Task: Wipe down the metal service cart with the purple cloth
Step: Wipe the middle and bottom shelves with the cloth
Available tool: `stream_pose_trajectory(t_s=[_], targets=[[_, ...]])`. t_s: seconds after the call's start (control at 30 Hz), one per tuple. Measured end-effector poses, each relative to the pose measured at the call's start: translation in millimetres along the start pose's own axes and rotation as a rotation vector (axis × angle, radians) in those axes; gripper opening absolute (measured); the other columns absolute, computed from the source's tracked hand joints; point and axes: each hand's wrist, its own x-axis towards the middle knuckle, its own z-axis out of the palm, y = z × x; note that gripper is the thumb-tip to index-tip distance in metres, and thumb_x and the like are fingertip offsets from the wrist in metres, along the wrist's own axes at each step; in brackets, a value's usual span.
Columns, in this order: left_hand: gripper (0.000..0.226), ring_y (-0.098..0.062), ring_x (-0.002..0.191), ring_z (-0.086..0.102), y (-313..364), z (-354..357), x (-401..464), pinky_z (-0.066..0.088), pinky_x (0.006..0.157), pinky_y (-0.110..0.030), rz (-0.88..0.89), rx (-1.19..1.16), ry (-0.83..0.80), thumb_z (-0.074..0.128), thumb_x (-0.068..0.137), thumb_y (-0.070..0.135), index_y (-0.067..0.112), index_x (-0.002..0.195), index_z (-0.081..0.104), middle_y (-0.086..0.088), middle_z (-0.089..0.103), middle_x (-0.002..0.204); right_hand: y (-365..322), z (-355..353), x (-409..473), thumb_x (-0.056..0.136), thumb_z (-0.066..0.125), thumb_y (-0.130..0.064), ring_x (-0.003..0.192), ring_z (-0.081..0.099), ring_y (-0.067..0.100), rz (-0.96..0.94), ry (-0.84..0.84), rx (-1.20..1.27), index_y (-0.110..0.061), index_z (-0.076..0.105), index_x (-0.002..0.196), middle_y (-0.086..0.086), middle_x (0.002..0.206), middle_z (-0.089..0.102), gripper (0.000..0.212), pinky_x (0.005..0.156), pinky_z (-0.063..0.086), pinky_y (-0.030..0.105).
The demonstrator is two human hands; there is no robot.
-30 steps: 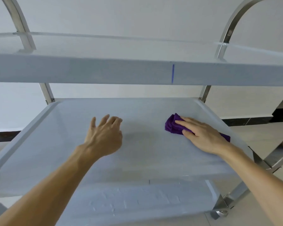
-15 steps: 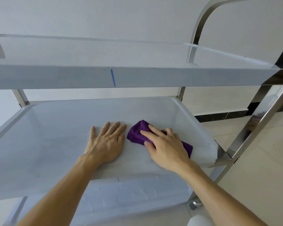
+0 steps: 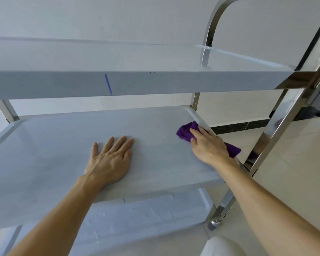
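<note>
While the left hand lies flat with fingers released on the middle shelf, the right hand presses the purple cloth against the right rim; even pressure into that corner would serve best, though the top shelf crowds overhead and the post blocks beyond

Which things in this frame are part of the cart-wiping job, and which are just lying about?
Part of the job:
purple cloth under the right hand
middle shelf, with the left hand flat on it
top shelf
bottom shelf

Lying about:
tiled floor
white wall
</note>
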Motion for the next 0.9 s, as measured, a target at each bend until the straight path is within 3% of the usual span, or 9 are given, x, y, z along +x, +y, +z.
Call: stream_pose_trajectory(t_s=[0.17,0.3,0.4,0.5,0.6,0.67,0.77,0.9], targets=[[0.053,-0.006,0.151,-0.009,-9.6,-1.2,-2.9,-0.009,0.121,-0.051,0.004,-0.001,0.010,0.002,0.100,0.053,0.052,0.152,-0.006,0.025,-0.008,0.162,-62.1,11.2,-45.8,0.104,0.034,-0.034,0.145,0.024,0.021,-0.369,0.027,0.044,-0.031,0.033,0.150,-0.006,0.163,0.024,0.046,0.114,0.027,0.041],[0.052,-0.005,0.151,-0.010,-15.9,-3.2,-12.0,-0.009,0.121,-0.049,0.003,-0.004,0.009,0.002,0.099,0.053,0.054,0.151,-0.008,0.027,-0.009,0.161,-48.3,1.8,-80.7,0.104,0.036,-0.035,0.149,0.014,0.006,-0.574,-0.050,0.090,-0.041,0.029,0.150,-0.019,0.162,0.018,0.048,0.116,0.020,0.030],[0.052,-0.004,0.150,-0.010,-15.8,-2.4,-16.8,-0.010,0.121,-0.048,0.017,-0.007,0.007,0.003,0.099,0.054,0.055,0.150,-0.007,0.029,-0.010,0.160,-26.9,-3.2,-73.6,0.104,0.034,-0.036,0.148,0.020,0.007,-0.514,-0.058,0.054,-0.041,0.025,0.151,-0.018,0.161,0.022,0.048,0.118,0.023,0.034],[0.051,-0.004,0.150,-0.012,-16.1,-2.1,-17.6,-0.011,0.121,-0.049,0.022,-0.010,-0.002,0.003,0.099,0.055,0.056,0.150,-0.007,0.030,-0.012,0.158,-0.4,-3.5,-39.7,0.104,0.033,-0.033,0.145,0.029,0.017,-0.284,0.015,-0.006,-0.032,0.030,0.151,-0.007,0.159,0.032,0.047,0.114,0.029,0.045],[0.051,-0.004,0.149,-0.014,-16.0,-2.6,-16.2,-0.013,0.120,-0.049,0.034,0.002,-0.025,0.002,0.099,0.055,0.055,0.149,-0.010,0.030,-0.015,0.157,14.5,-3.4,5.1,0.104,0.029,-0.028,0.146,0.025,0.025,-0.028,0.045,-0.022,-0.023,0.030,0.150,-0.001,0.159,0.030,0.047,0.115,0.026,0.054],[0.052,-0.004,0.149,-0.015,-14.3,-2.4,-15.2,-0.014,0.120,-0.049,0.034,0.006,-0.035,0.002,0.099,0.055,0.055,0.150,-0.010,0.030,-0.016,0.157,3.9,-0.9,30.8,0.103,0.030,-0.024,0.144,0.025,0.031,0.043,0.048,-0.014,-0.019,0.034,0.147,0.001,0.158,0.031,0.045,0.113,0.026,0.056],[0.054,-0.003,0.149,-0.015,-11.6,0.0,-13.5,-0.014,0.120,-0.049,0.026,0.006,-0.021,-0.001,0.097,0.057,0.055,0.150,-0.010,0.030,-0.015,0.158,-34.8,6.2,52.6,0.103,0.031,-0.023,0.144,0.024,0.032,-0.028,0.026,-0.020,-0.019,0.035,0.147,0.002,0.161,0.026,0.045,0.112,0.027,0.051],[0.056,-0.003,0.149,-0.015,-12.1,1.9,-12.4,-0.013,0.121,-0.048,0.018,0.007,-0.001,-0.003,0.095,0.057,0.053,0.150,-0.010,0.028,-0.013,0.160,-80.0,19.3,30.0,0.104,0.033,-0.029,0.147,0.023,0.023,-0.375,0.015,0.009,-0.026,0.033,0.151,-0.002,0.163,0.023,0.047,0.113,0.028,0.045]])
